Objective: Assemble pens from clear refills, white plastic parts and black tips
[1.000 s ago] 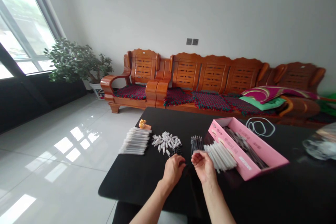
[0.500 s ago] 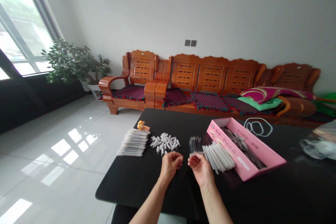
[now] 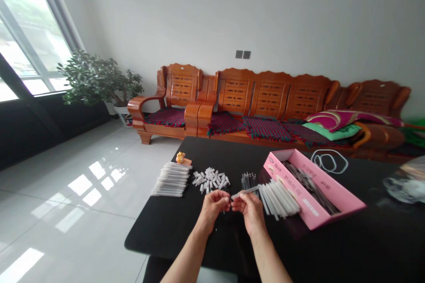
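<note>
My right hand [image 3: 252, 214] is closed around a translucent white pen barrel [image 3: 236, 195], its left end pointing at my left hand. Fingers pinched, my left hand [image 3: 212, 210] meets that end with a small dark piece [image 3: 231, 200] at its fingertips, mostly hidden. Just beyond my left hand lies a heap of short white pen parts [image 3: 210, 180]. Dark pen refills [image 3: 249, 180] stand out behind my right hand. To its right, loose pale pen barrels [image 3: 279, 199] lean by a pink box [image 3: 338, 188]. Further left is a stack of finished-looking white pens [image 3: 171, 179].
Dark slender pieces [image 3: 310, 185] fill the pink box. A small yellow figurine [image 3: 180, 157] stands behind the white stack. White loops [image 3: 328, 161] and a clear plastic bag [image 3: 405, 183] lie right on the black table [image 3: 186, 225]. A wooden sofa [image 3: 268, 97] runs behind.
My hands have come together, and the barrel in my right hand now reaches the fingertips of my left. The view has shifted slightly.
</note>
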Demonstrator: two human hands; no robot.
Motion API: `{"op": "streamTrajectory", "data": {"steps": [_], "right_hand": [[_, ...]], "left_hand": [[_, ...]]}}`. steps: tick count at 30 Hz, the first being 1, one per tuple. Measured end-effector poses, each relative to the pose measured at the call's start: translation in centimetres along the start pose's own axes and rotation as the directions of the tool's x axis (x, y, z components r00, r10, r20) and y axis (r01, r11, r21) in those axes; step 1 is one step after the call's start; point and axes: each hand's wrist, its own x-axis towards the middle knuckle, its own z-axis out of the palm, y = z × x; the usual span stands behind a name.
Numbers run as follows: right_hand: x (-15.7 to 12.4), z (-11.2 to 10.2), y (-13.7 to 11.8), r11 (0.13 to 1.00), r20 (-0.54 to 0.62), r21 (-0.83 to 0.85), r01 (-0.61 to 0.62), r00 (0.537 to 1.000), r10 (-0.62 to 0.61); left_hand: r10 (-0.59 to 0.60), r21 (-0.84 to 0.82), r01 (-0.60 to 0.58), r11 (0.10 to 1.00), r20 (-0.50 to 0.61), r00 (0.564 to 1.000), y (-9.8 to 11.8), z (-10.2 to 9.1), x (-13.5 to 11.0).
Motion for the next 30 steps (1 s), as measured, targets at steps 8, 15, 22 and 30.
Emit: {"op": "streamTrajectory", "data": {"steps": [8, 15, 22, 30], "right_hand": [[-0.14, -0.03, 0.11, 0.998, -0.018, -0.064, 0.019, 1.000, -0.020], [-0.10, -0.35, 0.28, 0.993, -0.020, -0.110, 0.045, 0.999, -0.047], [0.11, -0.55, 0.42, 0.994, -0.029, -0.104, 0.039, 0.999, -0.042], [0.06, -0.53, 0.41, 0.996, -0.036, -0.083, 0.032, 0.999, -0.035]], "left_hand": [[0.008, 0.038, -0.007, 0.999, -0.022, 1.000, -0.03, 0.18, -0.07], [0.062, 0.073, -0.058, 0.996, -0.055, 0.997, -0.21, 0.45, 0.20], [0.096, 0.131, -0.089, 0.987, -0.051, 0.994, -0.17, 0.61, 0.68], [0.094, 0.152, -0.086, 0.985, -0.044, 0.995, 0.07, 0.74, 0.66]]}}
